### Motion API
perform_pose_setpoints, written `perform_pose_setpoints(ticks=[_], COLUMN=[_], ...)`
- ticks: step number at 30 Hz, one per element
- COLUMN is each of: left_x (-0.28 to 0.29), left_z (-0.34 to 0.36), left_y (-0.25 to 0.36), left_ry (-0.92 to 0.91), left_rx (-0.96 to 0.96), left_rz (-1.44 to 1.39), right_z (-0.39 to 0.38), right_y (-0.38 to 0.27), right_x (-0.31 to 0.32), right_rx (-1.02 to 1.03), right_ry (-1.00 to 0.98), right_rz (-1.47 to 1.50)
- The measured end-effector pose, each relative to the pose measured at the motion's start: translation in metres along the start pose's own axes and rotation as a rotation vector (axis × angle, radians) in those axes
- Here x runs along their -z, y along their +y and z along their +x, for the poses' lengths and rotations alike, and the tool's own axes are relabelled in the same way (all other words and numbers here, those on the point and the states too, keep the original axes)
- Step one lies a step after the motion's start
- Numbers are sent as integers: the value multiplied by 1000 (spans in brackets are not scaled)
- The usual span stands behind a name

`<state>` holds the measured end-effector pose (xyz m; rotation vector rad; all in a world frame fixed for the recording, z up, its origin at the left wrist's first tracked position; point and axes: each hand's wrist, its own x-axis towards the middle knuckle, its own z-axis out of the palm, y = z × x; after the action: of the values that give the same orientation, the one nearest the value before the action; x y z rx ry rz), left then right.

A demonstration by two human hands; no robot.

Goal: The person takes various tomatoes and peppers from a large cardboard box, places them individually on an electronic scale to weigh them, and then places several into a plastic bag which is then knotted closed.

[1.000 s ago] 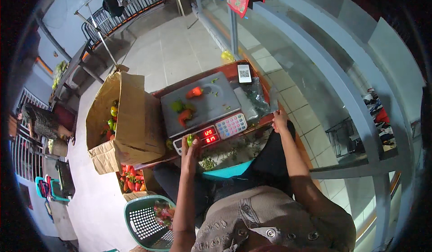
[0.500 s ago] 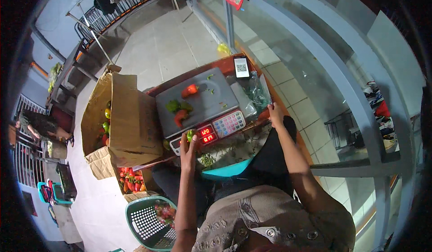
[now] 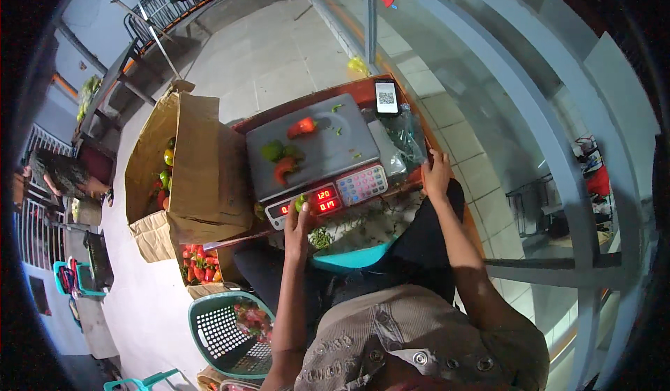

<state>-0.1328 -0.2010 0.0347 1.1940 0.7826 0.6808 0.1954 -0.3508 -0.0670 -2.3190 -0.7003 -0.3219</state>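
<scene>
A grey electronic scale (image 3: 317,155) with red digit displays and a keypad stands on a small wooden table (image 3: 352,92). Red and green peppers (image 3: 287,157) lie on its pan. My left hand (image 3: 299,218) is at the scale's front edge, shut on a small green pepper (image 3: 301,200). My right hand (image 3: 437,173) rests on the table's right edge beside a crumpled clear plastic bag (image 3: 405,136), holding nothing. A teal tray (image 3: 347,251) with small green bits lies on my lap under the scale.
An open cardboard box (image 3: 185,171) of peppers stands left of the table, with red peppers (image 3: 199,264) below it. A green plastic basket (image 3: 227,328) sits on the floor. A phone (image 3: 386,97) stands behind the scale. Another person (image 3: 59,174) crouches far left.
My left hand stays at the scale's front with the green pepper; my right hand stays on the table edge. The view has shifted slightly as my head moved.
</scene>
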Motion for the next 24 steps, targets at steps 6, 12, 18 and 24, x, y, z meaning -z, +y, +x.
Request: perform_pose_setpoints(ticks=[6, 12, 18, 24], left_x=[1, 4, 12, 11], left_z=[-3, -7, -12, -13], left_y=[4, 2, 6, 1], left_ry=[80, 43, 80, 95], left_rx=[25, -9, 14, -23], left_rz=[75, 101, 118, 105], right_z=[-19, 4, 5, 27], right_y=[-36, -25, -17, -31], right_x=[-4, -75, -91, -72], right_rx=[372, 383, 85, -110], right_ry=[-155, -336, -48, -73], right_rz=[105, -293, 123, 151])
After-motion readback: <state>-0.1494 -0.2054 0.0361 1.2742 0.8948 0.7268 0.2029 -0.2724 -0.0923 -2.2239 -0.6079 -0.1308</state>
